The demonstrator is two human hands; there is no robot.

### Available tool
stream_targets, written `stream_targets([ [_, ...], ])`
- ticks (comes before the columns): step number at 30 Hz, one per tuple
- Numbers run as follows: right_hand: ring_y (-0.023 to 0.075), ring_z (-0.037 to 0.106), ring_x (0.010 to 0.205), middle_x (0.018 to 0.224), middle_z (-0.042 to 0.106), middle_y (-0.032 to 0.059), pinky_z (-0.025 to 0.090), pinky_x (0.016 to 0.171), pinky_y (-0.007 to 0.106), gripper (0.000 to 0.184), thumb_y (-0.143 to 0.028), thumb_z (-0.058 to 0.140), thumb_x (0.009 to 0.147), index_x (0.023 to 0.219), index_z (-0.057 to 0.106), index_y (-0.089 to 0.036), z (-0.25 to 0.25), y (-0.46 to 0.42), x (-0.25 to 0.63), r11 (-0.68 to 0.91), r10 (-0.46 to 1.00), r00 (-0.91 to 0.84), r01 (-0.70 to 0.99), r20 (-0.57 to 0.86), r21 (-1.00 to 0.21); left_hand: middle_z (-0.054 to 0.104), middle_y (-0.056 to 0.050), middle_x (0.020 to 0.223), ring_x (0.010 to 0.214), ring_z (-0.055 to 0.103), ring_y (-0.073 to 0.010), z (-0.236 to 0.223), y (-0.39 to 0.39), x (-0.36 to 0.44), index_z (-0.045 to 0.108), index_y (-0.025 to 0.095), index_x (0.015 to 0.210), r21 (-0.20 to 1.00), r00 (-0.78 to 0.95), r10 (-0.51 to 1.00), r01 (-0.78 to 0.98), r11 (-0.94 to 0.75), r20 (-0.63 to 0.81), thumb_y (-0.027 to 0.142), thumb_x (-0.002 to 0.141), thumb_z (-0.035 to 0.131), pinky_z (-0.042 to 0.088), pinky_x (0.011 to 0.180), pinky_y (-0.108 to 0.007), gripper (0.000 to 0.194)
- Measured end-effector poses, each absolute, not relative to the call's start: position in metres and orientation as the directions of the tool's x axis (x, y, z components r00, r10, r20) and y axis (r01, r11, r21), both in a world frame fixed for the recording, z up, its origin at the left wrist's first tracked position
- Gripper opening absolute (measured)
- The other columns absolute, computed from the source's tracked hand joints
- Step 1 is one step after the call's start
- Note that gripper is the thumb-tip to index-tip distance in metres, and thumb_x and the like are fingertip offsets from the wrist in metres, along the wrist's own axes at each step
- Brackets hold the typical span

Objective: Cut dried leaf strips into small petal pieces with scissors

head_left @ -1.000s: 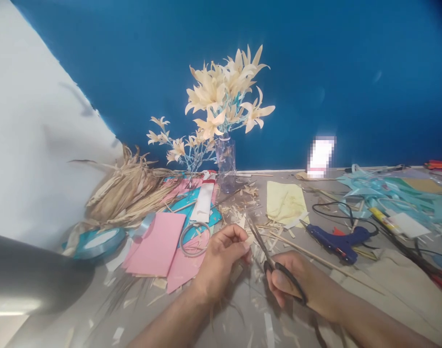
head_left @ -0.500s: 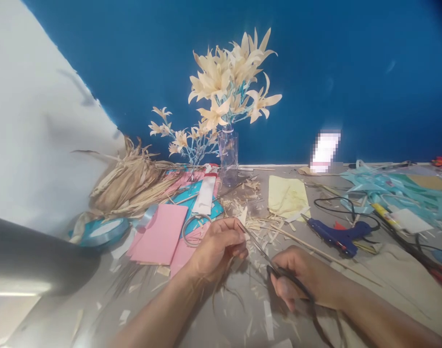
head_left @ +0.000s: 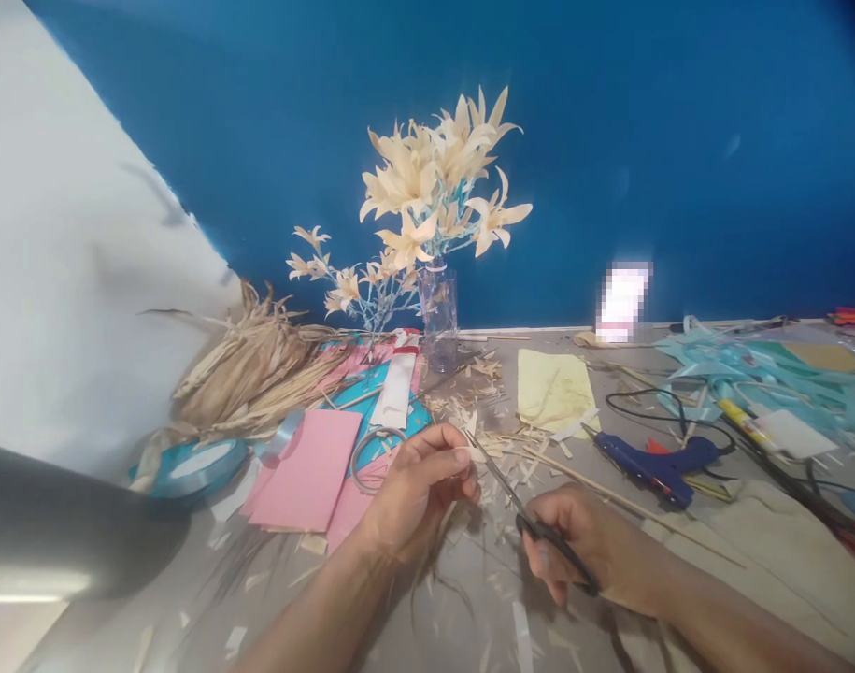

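Thumb and fingers of my left hand [head_left: 427, 491] pinch a small pale piece of dried husk [head_left: 476, 453]. A pair of scissors [head_left: 501, 475] with black handles is held in my right hand [head_left: 581, 537]. The scissor tips point up and left and reach the husk piece by my left fingertips; whether they touch it I cannot tell. Beneath both hands lie pale husk scraps [head_left: 469, 407] scattered over the grey table [head_left: 385, 626]. A grey ring-shaped roll [head_left: 358, 456] and pink paper sheets [head_left: 307, 467] are just left of my left hand.
Cream flowers [head_left: 407, 173] stand in a clear bottle [head_left: 437, 322], with a smaller spray [head_left: 347, 285] beside it. Dried husks [head_left: 237, 360] and blue ribbon [head_left: 189, 467] lie left. A blue glue gun [head_left: 655, 467], thin stick [head_left: 609, 491], yellow cloth [head_left: 557, 388] and turquoise strips [head_left: 770, 365] are right.
My view has tilted slightly up, so the flowers and table things appear lower. Both hands keep nearly the same position. The pale husk piece at my left fingertips now shows more clearly.
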State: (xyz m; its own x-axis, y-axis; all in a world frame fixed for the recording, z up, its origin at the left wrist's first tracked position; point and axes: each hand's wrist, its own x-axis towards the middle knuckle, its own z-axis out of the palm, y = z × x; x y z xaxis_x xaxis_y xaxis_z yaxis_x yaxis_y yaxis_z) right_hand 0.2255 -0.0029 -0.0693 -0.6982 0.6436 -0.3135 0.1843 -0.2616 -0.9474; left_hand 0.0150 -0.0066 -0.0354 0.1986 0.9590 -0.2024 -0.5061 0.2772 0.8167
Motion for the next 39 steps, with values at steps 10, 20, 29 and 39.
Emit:
stream_targets([
  [10, 0.0088, 0.04, 0.045, 0.048, 0.056, 0.0019, 0.025, 0.044, 0.021, 0.064, -0.077, 0.065, 0.067, 0.06, 0.055, -0.015, -0.059, -0.006, 0.221, -0.208, 0.647, -0.698, 0.225, -0.306, -0.952, 0.066, -0.003, 0.064, 0.06, 0.063, -0.0153, -0.035, -0.005, 0.013, 0.06, 0.016, 0.073, 0.811, 0.166, 0.963, -0.52, 0.268, -0.213, 0.019, 0.073, 0.072, 0.049, 0.061, -0.027, 0.013],
  [20, 0.0077, 0.039, 0.045, 0.052, 0.059, 0.0039, 0.025, 0.045, 0.022, 0.067, -0.079, 0.057, 0.074, 0.061, 0.057, -0.013, -0.067, -0.006, 0.227, -0.164, 0.616, -0.748, 0.185, -0.247, -0.969, 0.066, -0.004, 0.067, 0.061, 0.062, -0.0151, -0.036, -0.005, 0.013, 0.06, 0.015, 0.072, 0.815, 0.174, 0.964, -0.516, 0.262, -0.2, 0.015, 0.074, 0.07, 0.05, 0.061, -0.027, 0.01],
  [29, 0.0092, 0.041, 0.048, 0.055, 0.06, 0.005, 0.025, 0.047, 0.023, 0.068, -0.081, 0.051, 0.077, 0.062, 0.056, -0.014, -0.059, -0.006, 0.226, -0.104, 0.596, -0.77, 0.208, -0.229, -0.972, 0.067, -0.005, 0.064, 0.059, 0.062, -0.015, -0.038, -0.006, 0.015, 0.06, 0.014, 0.071, 0.821, 0.187, 0.95, -0.479, 0.309, -0.249, 0.018, 0.074, 0.072, 0.049, 0.059, -0.026, 0.013],
  [39, 0.0082, 0.038, 0.045, 0.052, 0.06, 0.0031, 0.022, 0.045, 0.022, 0.057, -0.07, 0.062, 0.076, 0.06, 0.055, -0.015, -0.063, -0.005, 0.225, -0.146, 0.591, -0.763, 0.221, -0.264, -0.964, 0.066, -0.004, 0.059, 0.051, 0.06, -0.0127, -0.036, -0.006, 0.017, 0.058, 0.014, 0.064, 0.837, 0.193, 0.944, -0.439, 0.326, -0.267, 0.016, 0.068, 0.072, 0.046, 0.053, -0.023, 0.015],
])
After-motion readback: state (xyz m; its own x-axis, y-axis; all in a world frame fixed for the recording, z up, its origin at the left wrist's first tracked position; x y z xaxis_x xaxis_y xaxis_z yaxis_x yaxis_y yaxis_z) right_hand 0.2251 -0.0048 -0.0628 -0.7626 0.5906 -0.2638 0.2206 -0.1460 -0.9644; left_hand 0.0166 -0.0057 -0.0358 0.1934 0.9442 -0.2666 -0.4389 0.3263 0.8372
